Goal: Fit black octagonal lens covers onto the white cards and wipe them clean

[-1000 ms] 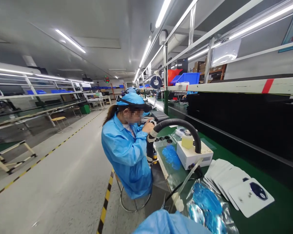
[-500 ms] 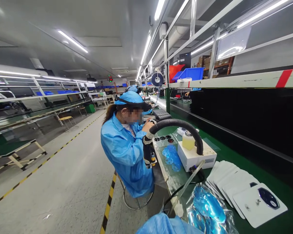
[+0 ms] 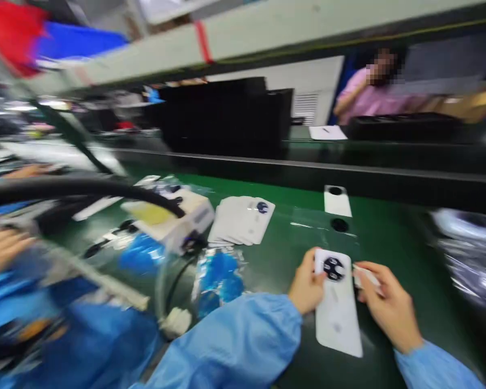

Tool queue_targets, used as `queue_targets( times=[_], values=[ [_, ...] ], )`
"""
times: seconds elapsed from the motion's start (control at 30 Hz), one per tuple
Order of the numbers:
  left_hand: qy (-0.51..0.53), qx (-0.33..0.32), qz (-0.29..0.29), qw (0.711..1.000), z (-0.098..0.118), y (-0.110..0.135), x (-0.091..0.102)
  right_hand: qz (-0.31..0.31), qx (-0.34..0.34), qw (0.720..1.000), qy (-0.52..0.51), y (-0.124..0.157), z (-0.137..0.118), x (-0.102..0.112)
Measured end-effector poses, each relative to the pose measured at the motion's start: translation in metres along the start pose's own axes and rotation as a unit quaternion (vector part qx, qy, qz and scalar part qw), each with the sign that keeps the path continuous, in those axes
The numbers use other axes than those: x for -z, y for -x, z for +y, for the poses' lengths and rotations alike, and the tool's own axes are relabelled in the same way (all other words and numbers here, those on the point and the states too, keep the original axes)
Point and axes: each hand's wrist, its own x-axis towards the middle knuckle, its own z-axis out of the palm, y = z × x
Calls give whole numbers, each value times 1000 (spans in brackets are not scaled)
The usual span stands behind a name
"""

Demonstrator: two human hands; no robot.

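Note:
My left hand [image 3: 308, 283] grips the upper left edge of a white phone back cover [image 3: 337, 319], which has a round dark camera ring near its top. In my right hand [image 3: 392, 302], thumb and fingers pinch a small white piece [image 3: 368, 281] beside the cover's upper right edge. Blur hides what this piece is and whether it touches the cover. Beyond my hands, a clear sheet [image 3: 311, 227] with a black disc [image 3: 339, 225] lies on the green bench [image 3: 283, 281]. Behind it is a white card [image 3: 337, 204] with a black oval.
Fanned white back covers [image 3: 237, 221] lie left of centre, near a bag of blue film pieces [image 3: 222, 278]. A white box [image 3: 194, 210] and a black hose [image 3: 105, 189] stand further left, near a co-worker's hand [image 3: 4, 248]. Shiny plastic bags [image 3: 476, 259] sit right.
My view has swung right and down from the co-worker and aisle to the bench. Both my hands, the held cover and the small white piece now show; before, only my blue sleeve did.

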Motion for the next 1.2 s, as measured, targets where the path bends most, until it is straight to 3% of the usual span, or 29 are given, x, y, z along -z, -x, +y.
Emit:
queue_targets(
  times=[0.07,0.17,0.37,0.9,1.1,1.2],
  values=[
    [20,18,-6,1000,-6,-1,0,-36,43,998,29,17,1,9],
    [44,34,-19,998,-3,4,3,-65,95,993,37,22,-7,3],
    [48,48,-16,998,7,12,2,-87,98,990,42,17,-15,-5],
    [30,37,-5,999,2,12,2,-153,166,962,153,21,-8,-6],
    [48,32,2,998,2,11,1,-163,144,966,140,18,-11,-5],
    [39,30,2,999,3,10,1,-136,106,980,98,13,-14,-4]
  ],
)
